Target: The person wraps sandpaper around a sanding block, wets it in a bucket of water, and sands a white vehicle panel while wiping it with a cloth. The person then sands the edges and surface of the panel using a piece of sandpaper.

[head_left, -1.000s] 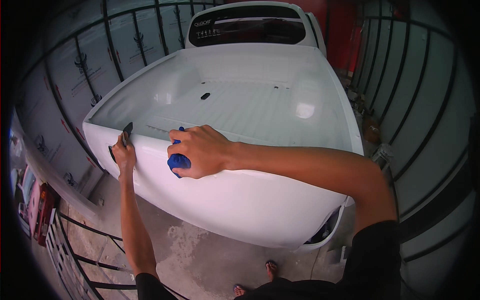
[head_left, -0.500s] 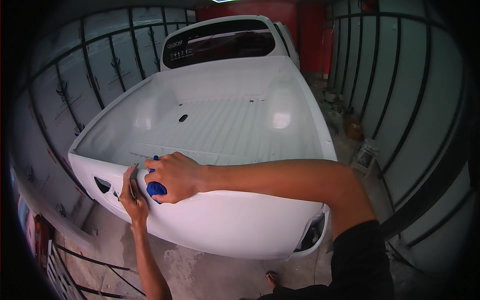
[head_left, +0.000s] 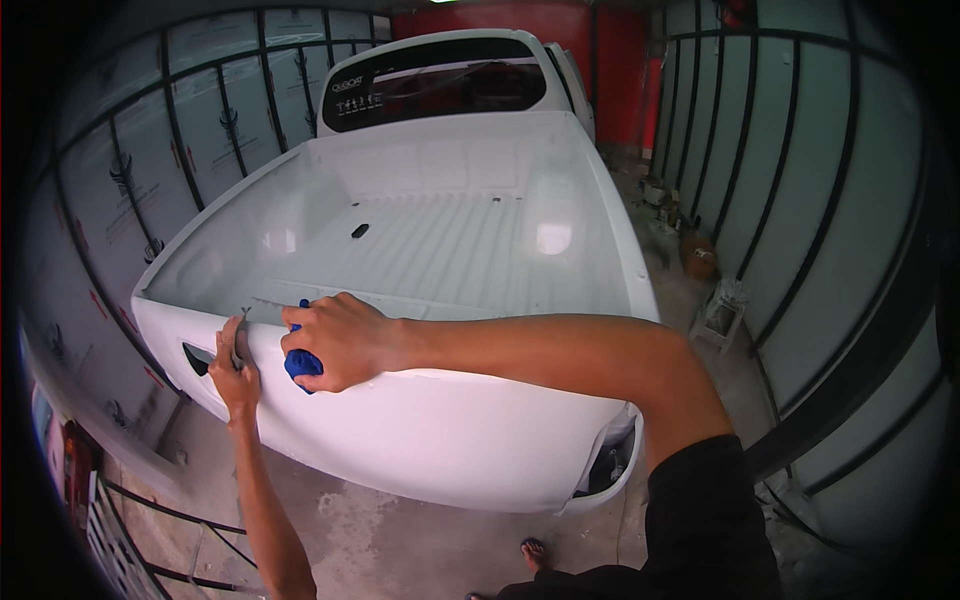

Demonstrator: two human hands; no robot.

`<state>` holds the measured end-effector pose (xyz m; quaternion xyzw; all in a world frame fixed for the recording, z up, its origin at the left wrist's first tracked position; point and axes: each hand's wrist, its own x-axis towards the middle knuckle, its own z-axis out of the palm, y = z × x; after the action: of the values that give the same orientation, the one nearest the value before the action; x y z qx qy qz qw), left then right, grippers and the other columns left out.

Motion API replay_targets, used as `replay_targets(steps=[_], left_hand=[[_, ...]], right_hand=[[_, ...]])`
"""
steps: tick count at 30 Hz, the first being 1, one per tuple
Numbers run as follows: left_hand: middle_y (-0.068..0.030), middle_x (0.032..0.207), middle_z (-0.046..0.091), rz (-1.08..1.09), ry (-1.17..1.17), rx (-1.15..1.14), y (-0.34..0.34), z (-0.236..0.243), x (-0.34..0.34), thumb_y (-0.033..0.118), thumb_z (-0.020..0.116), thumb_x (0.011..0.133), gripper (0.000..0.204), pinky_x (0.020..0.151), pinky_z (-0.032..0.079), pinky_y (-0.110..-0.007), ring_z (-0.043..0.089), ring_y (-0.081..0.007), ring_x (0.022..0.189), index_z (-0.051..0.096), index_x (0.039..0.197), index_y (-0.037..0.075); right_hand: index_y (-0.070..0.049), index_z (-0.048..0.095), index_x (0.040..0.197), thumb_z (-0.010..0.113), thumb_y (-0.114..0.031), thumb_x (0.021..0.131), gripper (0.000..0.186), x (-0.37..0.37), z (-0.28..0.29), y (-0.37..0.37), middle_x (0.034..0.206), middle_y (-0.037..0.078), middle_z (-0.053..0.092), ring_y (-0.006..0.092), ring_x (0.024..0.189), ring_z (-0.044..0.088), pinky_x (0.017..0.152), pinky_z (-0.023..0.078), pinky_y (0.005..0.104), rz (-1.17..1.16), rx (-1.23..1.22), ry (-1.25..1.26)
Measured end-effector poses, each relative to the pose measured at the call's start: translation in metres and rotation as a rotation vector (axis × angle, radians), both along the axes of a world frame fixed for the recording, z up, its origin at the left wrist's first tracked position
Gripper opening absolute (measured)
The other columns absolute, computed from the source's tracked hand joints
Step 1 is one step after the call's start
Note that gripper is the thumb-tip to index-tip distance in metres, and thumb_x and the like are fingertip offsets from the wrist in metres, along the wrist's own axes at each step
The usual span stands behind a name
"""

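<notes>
A white pickup truck's tailgate (head_left: 430, 430) fills the space before me. My right hand (head_left: 345, 340) is closed around a crumpled blue cloth (head_left: 301, 365), held against the tailgate near its top edge. Just left of it, my left hand (head_left: 234, 375) is at the upper part of the tailgate, close to a dark handle opening (head_left: 197, 357). Its fingers pinch a thin greyish piece (head_left: 241, 340), whose kind I cannot make out. The palm sides of both hands are mostly hidden.
Beyond the tailgate lies the ribbed truck bed (head_left: 430, 245). A metal rack (head_left: 125, 540) stands at lower left. Along the right wall are a small white stool (head_left: 720, 310) and an orange-brown container (head_left: 700, 257). A lamp opening (head_left: 612, 462) gapes at the tailgate's right.
My left hand has shifted left along the tailgate, away from the right hand. The right hand still grips the blue cloth, and the whole view has shifted slightly.
</notes>
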<state>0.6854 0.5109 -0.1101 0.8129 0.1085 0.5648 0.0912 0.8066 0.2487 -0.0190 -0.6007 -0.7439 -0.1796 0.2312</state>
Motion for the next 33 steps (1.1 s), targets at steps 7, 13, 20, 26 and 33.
replay_targets(steps=[7,13,20,26,33], left_hand=[[-0.0252,0.117,0.072,-0.058,-0.157,-0.024,-0.089,-0.012,0.018,-0.001,0.056,0.098,0.036,0.093,0.053,-0.041,0.072,-0.0385,0.108,0.064,0.133,0.002],[-0.0284,0.107,0.072,0.208,0.153,-0.323,0.021,0.011,-0.018,0.000,0.053,0.099,0.039,0.073,0.057,-0.043,0.075,-0.0405,0.087,0.061,0.137,0.002],[-0.0227,0.141,0.062,-0.114,-0.203,-0.032,-0.117,-0.038,0.001,-0.014,0.045,0.096,0.048,0.114,0.042,-0.043,0.055,-0.0391,0.137,0.056,0.142,-0.004],[-0.0244,0.105,0.076,0.390,0.169,-0.454,-0.002,0.020,-0.021,0.011,0.050,0.109,0.038,0.064,0.054,-0.036,0.068,-0.0266,0.064,0.055,0.145,0.002],[-0.0238,0.133,0.066,-0.018,-0.231,-0.053,-0.105,-0.035,0.014,-0.004,0.047,0.103,0.041,0.107,0.046,-0.042,0.062,-0.0373,0.126,0.054,0.143,0.000]], right_hand=[[-0.009,0.076,0.097,0.079,-0.035,0.077,0.032,0.010,-0.005,-0.005,0.111,0.013,0.065,0.0347,0.084,0.071,0.072,0.058,0.0457,-0.030,0.021,0.016],[-0.009,0.076,0.095,0.079,-0.035,0.077,0.032,-0.007,-0.005,0.007,0.112,0.014,0.065,0.0353,0.083,0.071,0.071,0.057,0.0463,0.024,0.059,0.004],[-0.009,0.077,0.095,0.077,-0.035,0.077,0.032,0.003,0.000,-0.002,0.109,0.014,0.066,0.0347,0.086,0.071,0.073,0.058,0.0457,-0.019,0.010,0.012],[-0.010,0.076,0.095,0.079,-0.034,0.078,0.030,-0.013,0.003,0.007,0.109,0.010,0.066,0.0335,0.084,0.071,0.071,0.058,0.0439,0.031,0.024,0.048],[-0.012,0.076,0.092,0.079,-0.033,0.079,0.025,0.003,-0.001,-0.009,0.104,0.007,0.067,0.0309,0.082,0.071,0.068,0.057,0.0431,-0.071,-0.002,0.016]])
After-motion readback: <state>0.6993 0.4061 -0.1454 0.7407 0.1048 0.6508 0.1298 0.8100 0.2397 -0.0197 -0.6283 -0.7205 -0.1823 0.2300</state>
